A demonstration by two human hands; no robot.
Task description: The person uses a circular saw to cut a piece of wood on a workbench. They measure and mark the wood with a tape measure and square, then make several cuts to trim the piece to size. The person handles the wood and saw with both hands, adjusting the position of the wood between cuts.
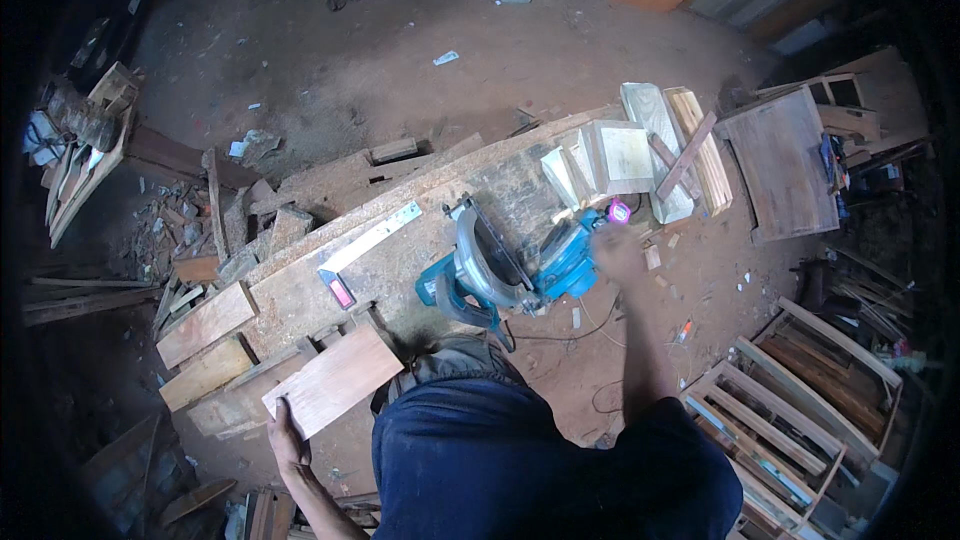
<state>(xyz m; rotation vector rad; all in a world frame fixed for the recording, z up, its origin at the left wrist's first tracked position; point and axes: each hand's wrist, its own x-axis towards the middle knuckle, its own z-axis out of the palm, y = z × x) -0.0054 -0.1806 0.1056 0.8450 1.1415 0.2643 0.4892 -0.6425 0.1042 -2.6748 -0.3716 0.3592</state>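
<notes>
Workbench [398,275] bore a teal power saw [478,258]. Board [340,378] was at its near edge, outer end clasped by left hand [287,435]. Right hand [618,252] was beside pink tape measure [619,211]; grip indeterminable.

Shirt [530,460]: dark navy blue, uniform in colour, matt cloth; soft creases noted across the back and side panels; loose cut. Right sleeve [690,455]: same navy cloth, short, ending above the forearm, edge plain. Lower garment [465,358]: grey, visible as a narrow band beyond the shirt hem; cloth bunched in folds; remainder hidden by the shirt, type cannot be determined. Left forearm [325,510]: uncovered, slim, tapering to the wrist. Right forearm [640,355]: uncovered, outline slightly blurred. Left hand [288,437]: bare. Right hand [618,252]: bare, detail of fingers indistinct.
</notes>
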